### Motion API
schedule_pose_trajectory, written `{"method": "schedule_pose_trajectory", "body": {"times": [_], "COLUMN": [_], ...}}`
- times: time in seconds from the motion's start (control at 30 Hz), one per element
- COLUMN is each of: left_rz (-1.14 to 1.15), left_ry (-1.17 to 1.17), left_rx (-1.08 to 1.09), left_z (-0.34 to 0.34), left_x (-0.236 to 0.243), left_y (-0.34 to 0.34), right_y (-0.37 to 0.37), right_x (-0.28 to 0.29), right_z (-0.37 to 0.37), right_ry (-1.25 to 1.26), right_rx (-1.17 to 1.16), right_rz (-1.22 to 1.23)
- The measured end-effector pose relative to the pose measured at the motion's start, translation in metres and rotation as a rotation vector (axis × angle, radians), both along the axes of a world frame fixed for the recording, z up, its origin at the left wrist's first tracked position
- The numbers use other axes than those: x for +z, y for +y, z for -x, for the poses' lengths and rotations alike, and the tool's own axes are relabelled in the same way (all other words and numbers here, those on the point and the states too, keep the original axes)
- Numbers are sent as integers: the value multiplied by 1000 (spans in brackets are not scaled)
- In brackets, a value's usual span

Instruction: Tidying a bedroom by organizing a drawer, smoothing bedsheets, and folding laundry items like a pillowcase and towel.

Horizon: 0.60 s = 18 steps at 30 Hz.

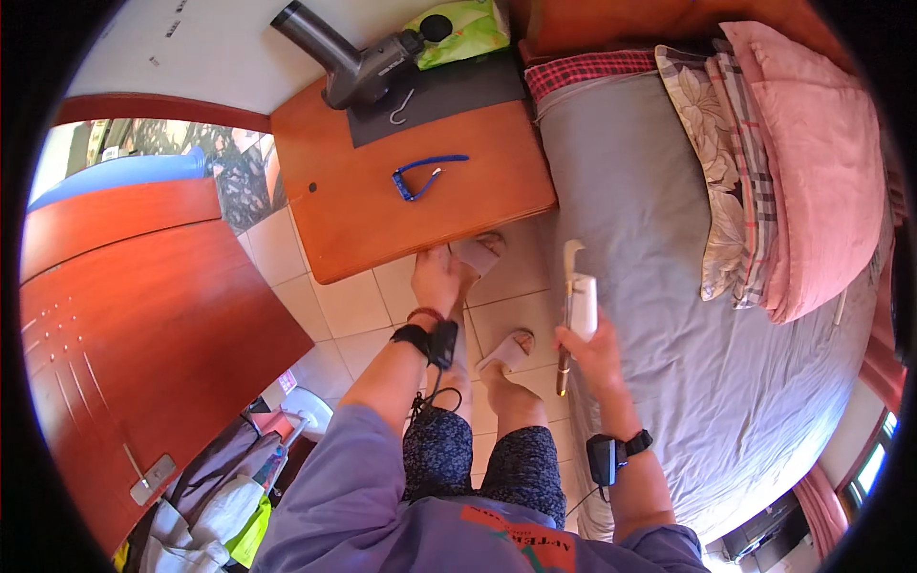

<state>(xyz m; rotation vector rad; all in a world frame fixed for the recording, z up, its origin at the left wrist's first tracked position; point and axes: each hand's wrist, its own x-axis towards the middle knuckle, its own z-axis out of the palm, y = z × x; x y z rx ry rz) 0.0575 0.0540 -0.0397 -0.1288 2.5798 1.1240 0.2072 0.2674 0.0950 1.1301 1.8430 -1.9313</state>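
Observation:
My left hand [437, 284] is at the front edge of the orange-brown wooden table [353, 215]. Its fingertips are mostly hidden at that edge, so I cannot see what they grip. Beside the grey bed, my right hand [600, 355] is closed around a white rectangular object [583, 304] and a slim brown tool [564, 368] with a pale hooked tip. On the tabletop lies a blue watch [406, 185] with its strap open. Behind it, a metal S-shaped hook [401, 107] rests on a dark grey mat [478, 98].
A dark massage gun [358, 72] and a green packet [468, 33] stand at the table's back. To the right, the bed [659, 382] carries folded pink bedding [812, 181]. A reddish wooden cabinet [153, 353] fills the left, with bags and cloth [215, 506] below it.

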Motion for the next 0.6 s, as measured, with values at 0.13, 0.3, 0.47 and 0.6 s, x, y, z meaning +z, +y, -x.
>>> {"method": "schedule_pose_trajectory", "body": {"times": [0.13, 0.3, 0.47, 0.6], "left_rz": [369, 443, 472, 392], "left_ry": [304, 438, 333, 340], "left_rx": [-518, -631, -575, -515], "left_z": [-5, 2, -1, -5], "left_x": [25, 23, 18, 18], "left_y": [-19, -29, -22, -17], "right_y": [-25, -44, -53, -56], "right_x": [-13, -30, -43, -38], "right_z": [5, 5, 3, 10], "right_ry": [14, 14, -71, -42], "right_rx": [29, 172, 294, 343], "right_rz": [34, -110, -182, -257]}}
